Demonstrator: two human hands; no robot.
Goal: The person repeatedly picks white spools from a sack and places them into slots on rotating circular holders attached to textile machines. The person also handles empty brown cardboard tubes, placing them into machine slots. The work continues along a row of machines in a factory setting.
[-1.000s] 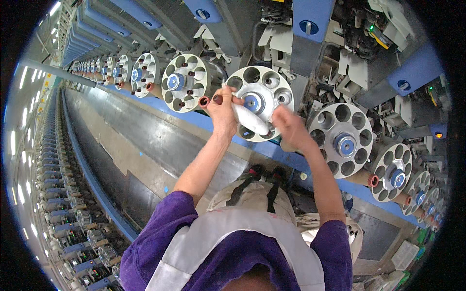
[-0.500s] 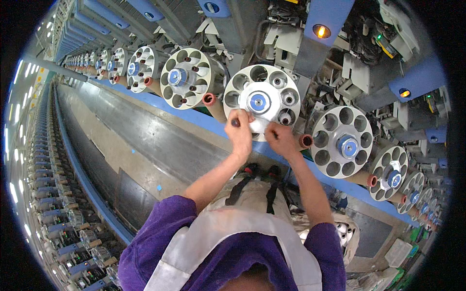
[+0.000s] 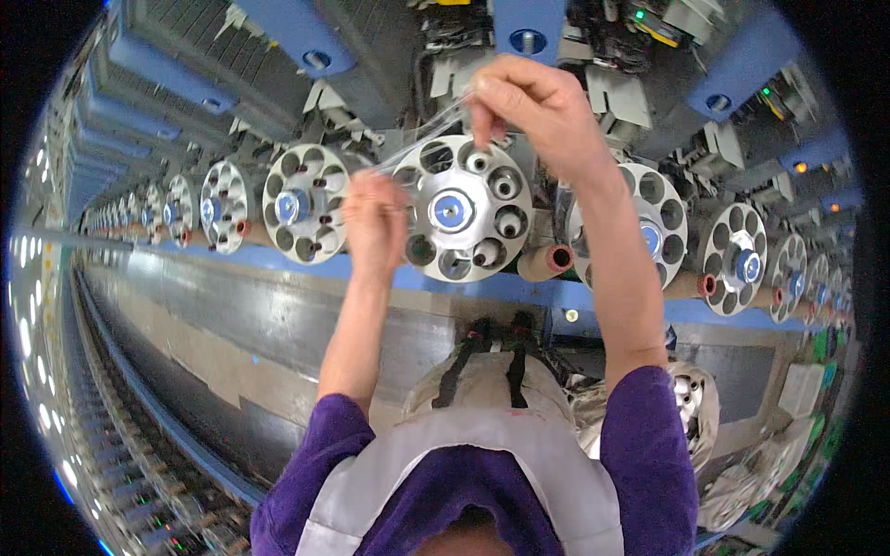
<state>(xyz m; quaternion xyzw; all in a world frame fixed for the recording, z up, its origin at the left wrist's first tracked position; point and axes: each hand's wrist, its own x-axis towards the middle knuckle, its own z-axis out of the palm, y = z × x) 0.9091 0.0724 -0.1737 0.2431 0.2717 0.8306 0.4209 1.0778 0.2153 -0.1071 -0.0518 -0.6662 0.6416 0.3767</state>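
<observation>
Pale strands of yarn (image 3: 422, 137) stretch slantwise between my two hands above a round white magazine (image 3: 417, 250) with a ring of holes. My right hand (image 3: 542, 116), raised at the far side, pinches the upper end of the strands. Blurred by motion, my left hand (image 3: 375, 222) is closed at their lower end, beside the magazine's left edge. Whether it holds anything more is hidden. A blue hub (image 3: 451, 212) marks the magazine's middle. White yarn bobbins (image 3: 508, 221) stand in several holes on its right side.
Similar magazines line both sides, one (image 3: 298, 232) at left with dark-tipped tubes, another (image 3: 742, 269) at right. A brown tube with a red rim (image 3: 547, 262) lies just right of the middle magazine. A blue rail (image 3: 445, 295) runs below. At lower right hangs a bag with bobbins (image 3: 688, 394).
My right hand has risen up and away from the magazine. My left hand has shifted left to its edge. Yarn strands now show stretched between them. The view has turned slightly.
</observation>
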